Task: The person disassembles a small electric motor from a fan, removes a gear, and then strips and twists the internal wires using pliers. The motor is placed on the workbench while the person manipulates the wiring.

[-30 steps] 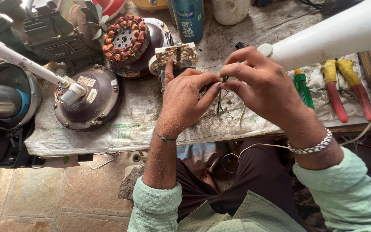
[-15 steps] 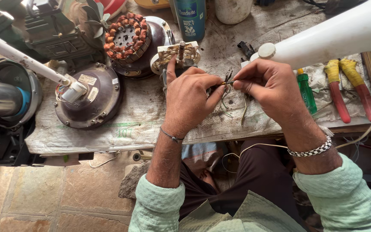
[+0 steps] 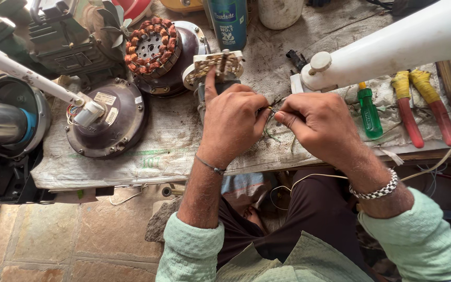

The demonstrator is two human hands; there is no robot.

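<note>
My left hand and my right hand meet over the bench cloth, fingertips pinched on thin wires between them. The left index finger points up against a small cream motor part standing on the bench. Loose wire ends hang below the fingers. A thin cord runs from under the right wrist down over my lap.
A brown fan motor housing with a white rod sits at the left, a copper-wound stator behind it. A blue can, white fan body, green screwdriver and red-handled pliers lie to the right.
Both hands have drifted slightly left and closer together, and the fingertips have tightened on the wires. The left index finger now stretches up to the cream part.
</note>
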